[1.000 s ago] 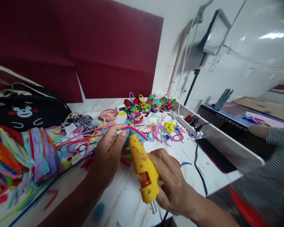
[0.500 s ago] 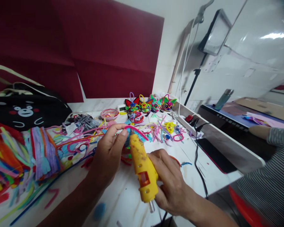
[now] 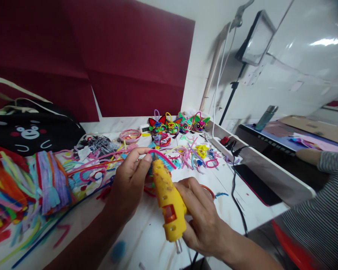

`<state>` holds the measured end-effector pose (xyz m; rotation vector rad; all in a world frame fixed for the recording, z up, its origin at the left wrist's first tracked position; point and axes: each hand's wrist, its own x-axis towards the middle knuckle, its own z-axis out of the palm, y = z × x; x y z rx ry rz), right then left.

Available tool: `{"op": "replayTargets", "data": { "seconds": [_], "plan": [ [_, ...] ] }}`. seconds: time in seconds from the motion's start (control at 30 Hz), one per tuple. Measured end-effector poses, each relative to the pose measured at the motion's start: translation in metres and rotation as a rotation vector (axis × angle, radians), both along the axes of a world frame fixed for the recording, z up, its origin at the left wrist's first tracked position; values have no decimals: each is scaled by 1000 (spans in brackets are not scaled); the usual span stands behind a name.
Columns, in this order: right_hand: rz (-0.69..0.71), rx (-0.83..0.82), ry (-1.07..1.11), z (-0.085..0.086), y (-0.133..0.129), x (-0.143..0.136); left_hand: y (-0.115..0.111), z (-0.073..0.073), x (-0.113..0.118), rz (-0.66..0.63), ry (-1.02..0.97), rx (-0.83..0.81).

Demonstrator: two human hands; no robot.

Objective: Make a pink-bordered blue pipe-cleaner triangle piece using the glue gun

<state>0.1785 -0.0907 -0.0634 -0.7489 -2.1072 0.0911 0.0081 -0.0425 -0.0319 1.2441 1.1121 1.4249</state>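
Note:
My right hand [image 3: 199,215] is wrapped round a yellow glue gun [image 3: 169,198], its nozzle pointing away and up, a clear glue stick poking out of the rear. Between thumb and fingers, my left hand [image 3: 133,176] pinches a pink pipe cleaner [image 3: 163,156] that arches to the right. The nozzle tip is close to the pipe cleaner beside my left thumb; whether they touch I cannot tell. Behind the gun sits a blue fuzzy piece [image 3: 166,161], mostly hidden by the gun and my left hand.
Bundled pipe cleaners [image 3: 50,183] lie at left by a black bag [image 3: 30,131]. Several colourful animal-face crafts [image 3: 173,125] stand at the back. A phone [image 3: 257,185] and a black cable [image 3: 236,195] lie at right. A person in a striped sleeve [image 3: 332,161] sits beyond.
The glue gun has shifted slightly left, its nozzle nearer my left thumb. My left hand and the pink pipe cleaner have hardly moved.

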Motion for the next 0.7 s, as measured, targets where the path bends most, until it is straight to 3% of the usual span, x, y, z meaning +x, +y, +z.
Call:
{"op": "replayTargets", "data": {
  "seconds": [0.7],
  "plan": [
    [-48, 0, 60, -5, -6, -5, 1, -3, 0, 68, 53, 36]
  ]
}}
